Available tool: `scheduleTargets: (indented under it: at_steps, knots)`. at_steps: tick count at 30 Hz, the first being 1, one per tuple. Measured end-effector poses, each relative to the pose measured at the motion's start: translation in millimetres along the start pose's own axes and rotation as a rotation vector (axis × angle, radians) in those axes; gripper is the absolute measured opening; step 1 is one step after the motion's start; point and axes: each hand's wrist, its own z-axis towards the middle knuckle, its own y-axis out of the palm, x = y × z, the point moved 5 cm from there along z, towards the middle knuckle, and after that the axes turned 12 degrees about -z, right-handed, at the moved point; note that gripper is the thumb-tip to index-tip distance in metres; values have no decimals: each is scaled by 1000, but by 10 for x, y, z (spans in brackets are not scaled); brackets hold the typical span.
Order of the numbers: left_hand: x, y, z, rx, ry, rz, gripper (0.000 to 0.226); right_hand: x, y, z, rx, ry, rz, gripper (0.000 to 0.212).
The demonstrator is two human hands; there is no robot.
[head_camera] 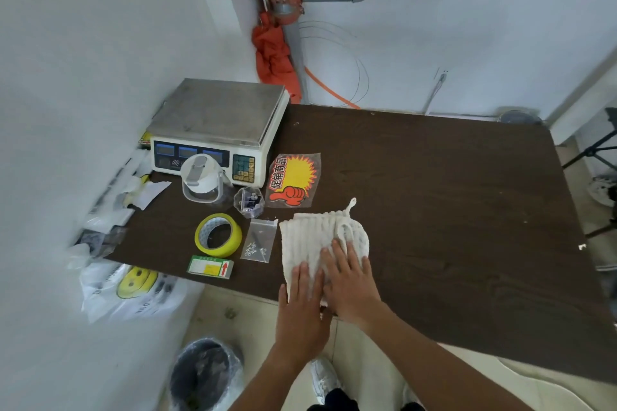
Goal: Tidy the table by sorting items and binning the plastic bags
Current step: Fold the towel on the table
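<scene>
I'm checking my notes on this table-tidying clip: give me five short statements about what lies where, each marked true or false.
1. Both the left hand and the right hand lie flat on the white ribbed cloth. True.
2. The yellow tape roll stands on the steel-topped weighing scale. False: it lies on the dark brown table, in front of the scale.
3. The small clear zip bag of screws lies between the tape roll and the cloth. True.
4. The black-lined round bin sits on the table. False: it stands on the floor, by the table's near edge.
5. The green-and-white small box lies nearer the person than the tape roll. True.
</scene>
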Motion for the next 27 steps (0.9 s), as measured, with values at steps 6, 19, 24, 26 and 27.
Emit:
scheduleTargets:
  at_steps: [6,19,24,26,27]
  knots:
    - [146,38,-231,39,-78,-80,67,136,113,-217,-21,-169,-22,66]
    - [1068,264,-157,-8,-72,-152,57,929,400,-762,106,-92,58,63]
    - [1468,383,75,-177,18,-115,79,1474,435,-825,94,-30,118,65]
    - [1660,423,168,-229,69,-129,87,1709,429,-874,94,-4,136,71]
    - [1760,449,217,-251,91,-133,91,1826,410,-906,100,13,144,74]
